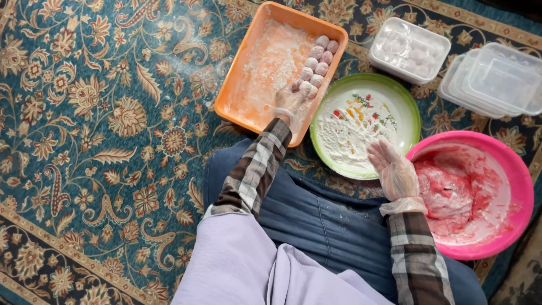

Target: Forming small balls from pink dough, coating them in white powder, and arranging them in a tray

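My left hand (291,101), in a thin clear glove, reaches into the floured orange tray (254,85) and closes on a pale pink dough ball (306,87) at the near end of a row of several dough balls (319,59). My right hand (395,169), gloved too, hovers with fingers apart and nothing in it over the near edge of a green-rimmed plate (403,101) dusted with flour, just left of a pink bowl (525,186) that holds a lump of pink dough (451,195).
A clear lidded box (409,49) with dough balls inside sits at the back right, beside a stack of empty clear containers (497,79). Everything rests on a patterned teal carpet (101,141). My knees in blue jeans (316,220) lie below the tray and plate.
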